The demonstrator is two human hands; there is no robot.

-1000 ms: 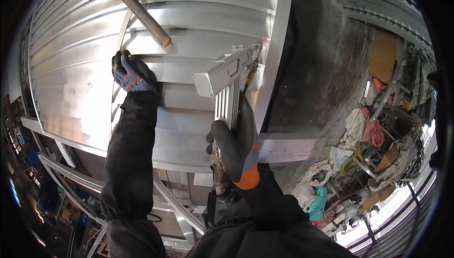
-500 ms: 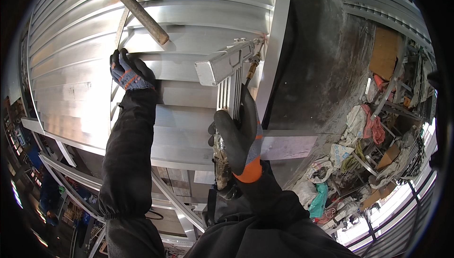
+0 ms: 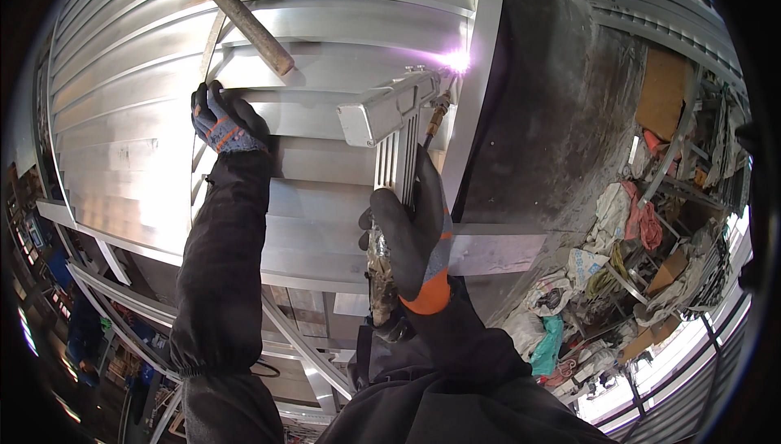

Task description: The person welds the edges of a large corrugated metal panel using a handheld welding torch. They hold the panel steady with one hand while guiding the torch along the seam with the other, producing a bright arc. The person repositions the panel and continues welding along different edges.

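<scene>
In my right hand (image 3: 407, 237) is a silver, pistol-shaped welding gun (image 3: 382, 111); the gloved fingers are closed round its ribbed handle. Its brass-coloured nozzle side part (image 3: 437, 119) lies close to the side rail (image 3: 482, 78) of a slatted aluminium panel (image 3: 325, 62). A bright violet-white spark (image 3: 455, 61) glows where a slat end meets that rail. My left hand (image 3: 229, 123), also gloved, grips a slat near the thin crosswise strip (image 3: 213, 45); its fingertips are bent over the edge and partly hidden.
A hammer (image 3: 240, 17) with an orange head and wooden handle lies across the slats at far left. Right of the panel is a dark surface (image 3: 537, 119), then piled sacks and scraps (image 3: 602, 241) and cardboard (image 3: 661, 90). Metal frame bars (image 3: 301, 346) run beneath the near edge.
A bright violet spark has appeared at the slat's end by the rail, ahead of the gun. Both hands keep nearly the same place; the view has shifted very slightly.
</scene>
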